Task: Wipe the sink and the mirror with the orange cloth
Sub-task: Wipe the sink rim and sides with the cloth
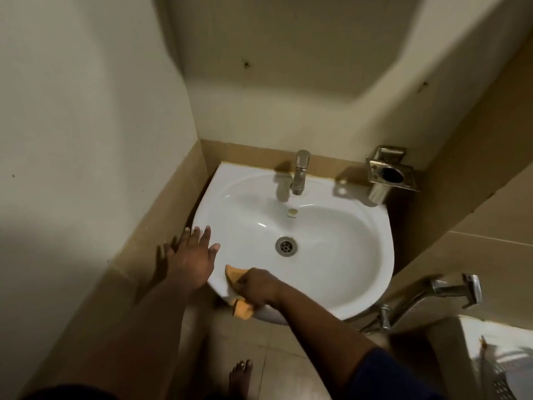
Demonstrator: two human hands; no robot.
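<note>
A white oval sink [346,255] is mounted in the corner, with a chrome tap [300,174] at its back and a metal drain [286,246] in the bowl. My right hand [256,288] grips the orange cloth [235,280] against the sink's front left rim; part of the cloth hangs below the rim. My left hand [193,252] lies with fingers spread and straight over the sink's left rim. No mirror is in view.
A steel cup holder [389,174] is fixed to the wall behind the sink's right side. A chrome hand sprayer [450,290] hangs at the right. Walls close in on the left and back. My bare foot [240,379] stands on the tiled floor below.
</note>
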